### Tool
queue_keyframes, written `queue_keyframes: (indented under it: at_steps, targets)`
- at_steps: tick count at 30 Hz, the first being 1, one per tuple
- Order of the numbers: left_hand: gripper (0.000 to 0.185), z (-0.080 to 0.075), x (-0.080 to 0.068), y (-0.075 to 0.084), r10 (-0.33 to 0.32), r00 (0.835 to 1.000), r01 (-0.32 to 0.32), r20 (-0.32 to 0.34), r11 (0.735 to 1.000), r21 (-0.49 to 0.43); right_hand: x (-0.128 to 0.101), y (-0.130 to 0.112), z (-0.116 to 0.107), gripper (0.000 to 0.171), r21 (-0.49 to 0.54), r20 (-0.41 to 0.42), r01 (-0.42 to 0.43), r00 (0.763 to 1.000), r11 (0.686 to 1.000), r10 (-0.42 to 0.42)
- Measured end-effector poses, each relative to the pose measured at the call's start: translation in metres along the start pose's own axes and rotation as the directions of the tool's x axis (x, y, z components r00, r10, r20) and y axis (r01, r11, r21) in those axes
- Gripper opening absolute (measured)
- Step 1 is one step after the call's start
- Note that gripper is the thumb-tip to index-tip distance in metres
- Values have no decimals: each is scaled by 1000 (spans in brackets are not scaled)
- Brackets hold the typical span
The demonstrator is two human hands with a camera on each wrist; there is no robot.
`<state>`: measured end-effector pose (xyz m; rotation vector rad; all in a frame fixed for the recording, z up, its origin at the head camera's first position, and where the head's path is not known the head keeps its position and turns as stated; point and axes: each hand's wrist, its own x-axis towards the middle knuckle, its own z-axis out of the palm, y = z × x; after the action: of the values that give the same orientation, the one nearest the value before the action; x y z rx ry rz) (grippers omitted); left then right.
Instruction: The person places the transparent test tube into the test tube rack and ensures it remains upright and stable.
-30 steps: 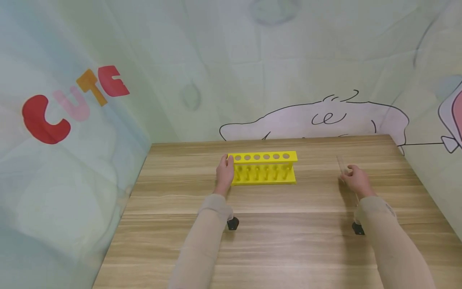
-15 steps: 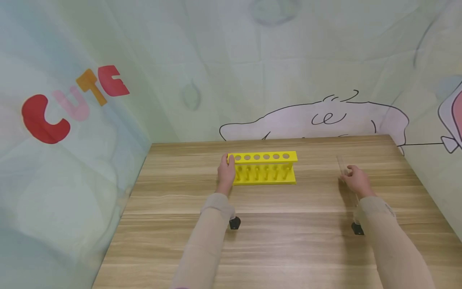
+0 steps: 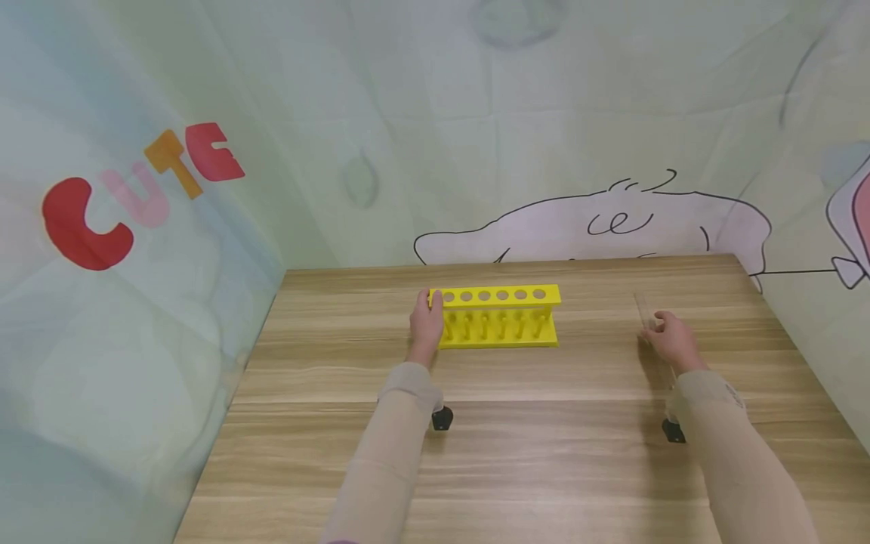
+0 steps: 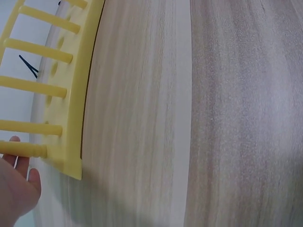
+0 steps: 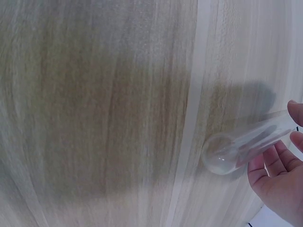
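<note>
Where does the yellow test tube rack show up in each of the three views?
Head: yellow rack at table centre, left hand gripping its left end.
Left wrist: rack along the left edge, hand below.
Right wrist: not in view.
Shared landmark: wooden table.

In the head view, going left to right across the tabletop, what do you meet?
Left hand gripping the rack's left end → yellow test tube rack → clear glass test tube → right hand holding that tube. All of it sits on or over the wooden table.
</note>
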<state>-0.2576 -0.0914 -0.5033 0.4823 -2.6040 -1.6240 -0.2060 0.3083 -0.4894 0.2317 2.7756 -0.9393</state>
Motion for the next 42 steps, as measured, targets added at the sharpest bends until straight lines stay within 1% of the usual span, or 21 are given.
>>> queue_keyframes:
  at_steps: [5, 14, 19, 23, 27, 32, 37, 42]
  targets:
    - [51, -2, -1, 1, 18, 1000, -18, 3, 1000, -1, 2, 1, 2, 54, -7, -8, -5, 1000, 1000, 5]
    - [51, -3, -2, 3, 48, 999, -48, -7, 999, 5, 5, 4, 2, 54, 8, -13, -14, 1000, 1000, 14]
    - [51, -3, -4, 5, 42, 999, -42, -4, 999, 14, 5, 5, 3, 52, 6, -18, -5, 1000, 1000, 5]
    - [51, -4, -4, 6, 39, 999, -39, 6, 999, 15, 5, 5, 3, 52, -2, -27, 9, 1000, 1000, -9]
    - [51, -4, -5, 6, 33, 999, -34, 21, 999, 18, 4, 5, 3, 52, -8, -28, 6, 1000, 1000, -6]
    - [52, -4, -3, 4, 24, 999, -25, 38, 1000, 4, 4, 5, 4, 50, -17, -42, 13, 999, 1000, -14]
    - [52, -4, -2, 3, 31, 999, -30, 41, 999, -11, 5, 6, 5, 50, -17, -51, 15, 999, 1000, -16]
    - [52, -3, -2, 3, 21, 999, -20, 46, 999, -29, 6, 7, 5, 50, -14, -51, 13, 999, 1000, -14]
